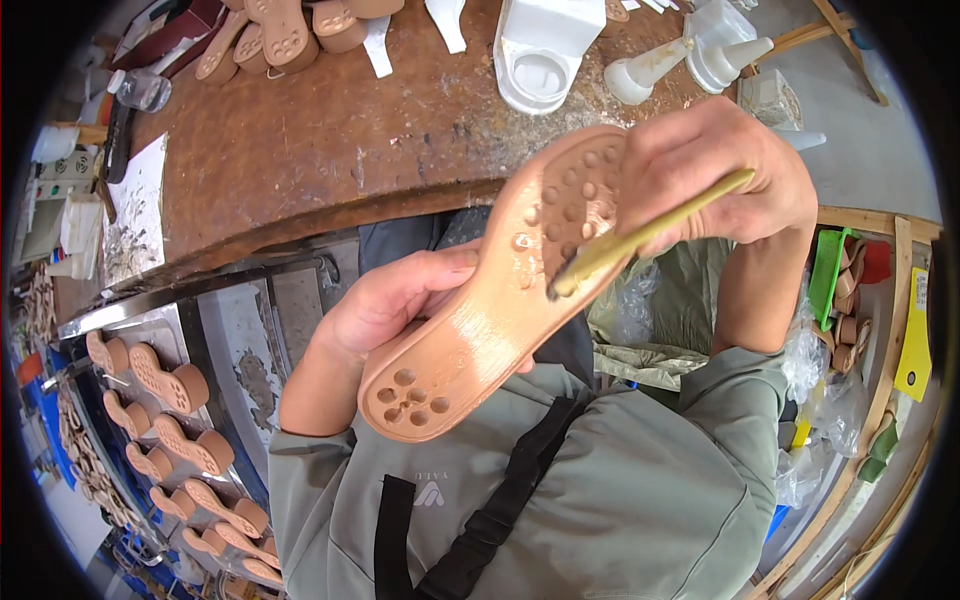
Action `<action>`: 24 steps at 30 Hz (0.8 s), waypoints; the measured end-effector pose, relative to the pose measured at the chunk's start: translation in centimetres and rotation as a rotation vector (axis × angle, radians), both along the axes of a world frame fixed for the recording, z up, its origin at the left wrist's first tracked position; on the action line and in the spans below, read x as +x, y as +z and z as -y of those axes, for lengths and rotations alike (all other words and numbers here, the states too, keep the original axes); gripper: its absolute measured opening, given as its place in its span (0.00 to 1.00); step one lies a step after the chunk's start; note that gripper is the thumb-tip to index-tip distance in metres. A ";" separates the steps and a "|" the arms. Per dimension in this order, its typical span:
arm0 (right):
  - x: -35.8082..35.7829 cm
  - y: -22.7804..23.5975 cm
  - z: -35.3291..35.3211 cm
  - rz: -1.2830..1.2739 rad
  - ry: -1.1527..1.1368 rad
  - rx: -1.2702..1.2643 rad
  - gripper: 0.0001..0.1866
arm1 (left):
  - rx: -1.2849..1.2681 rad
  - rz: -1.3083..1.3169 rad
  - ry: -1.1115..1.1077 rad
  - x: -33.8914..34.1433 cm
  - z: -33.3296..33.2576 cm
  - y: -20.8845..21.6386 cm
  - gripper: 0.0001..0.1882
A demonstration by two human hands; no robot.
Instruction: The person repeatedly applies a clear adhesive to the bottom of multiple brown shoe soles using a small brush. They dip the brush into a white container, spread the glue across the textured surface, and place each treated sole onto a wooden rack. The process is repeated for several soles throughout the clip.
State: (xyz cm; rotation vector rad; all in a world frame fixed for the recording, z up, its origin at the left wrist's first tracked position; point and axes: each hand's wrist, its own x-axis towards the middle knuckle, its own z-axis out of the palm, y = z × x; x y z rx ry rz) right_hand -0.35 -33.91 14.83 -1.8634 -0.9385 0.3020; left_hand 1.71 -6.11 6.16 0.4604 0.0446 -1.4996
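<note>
A tan shoe sole point(470, 320) with round dimples at its heel and forefoot is held up in front of my chest, slanting from lower left to upper right. My left hand point(400, 300) grips it by the middle, thumb on the upper edge and fingers underneath. In my right hand point(720, 170) is a brush point(650, 230) with a yellowish handle, its dark tip against the dimpled forefoot. Wet, shiny patches show on the forefoot and the middle of the sole. My right fingers cover part of the forefoot's far end.
Beyond the sole is a worn brown workbench point(330, 130). On it stand a white dispenser with a round cup point(540, 75), white nozzle bottles point(645, 72) and a pile of soles point(280, 35). At the left, a metal rack point(150, 330) carries several soles. Plastic bags point(830, 420) hang at the right.
</note>
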 end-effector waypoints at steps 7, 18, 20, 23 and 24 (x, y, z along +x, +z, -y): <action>-5.6 -2.2 -4.3 0.024 -0.722 0.235 0.06 | -0.109 0.279 0.177 0.2 0.7 -0.1 0.36; -3.9 -7.8 -5.3 0.606 -0.742 -0.032 0.13 | -0.017 0.264 0.296 1.3 0.4 -2.6 0.32; -4.1 -7.8 -5.5 0.334 -0.838 0.180 0.08 | -0.183 0.207 0.205 3.5 0.0 -5.9 0.32; -4.2 -8.7 -4.5 -0.076 -1.123 0.570 0.06 | -0.092 0.122 0.307 4.3 -0.2 -5.8 0.35; -3.7 -9.0 -4.0 -0.111 -1.192 0.691 0.07 | -0.012 0.102 0.393 4.3 -0.5 -5.2 0.36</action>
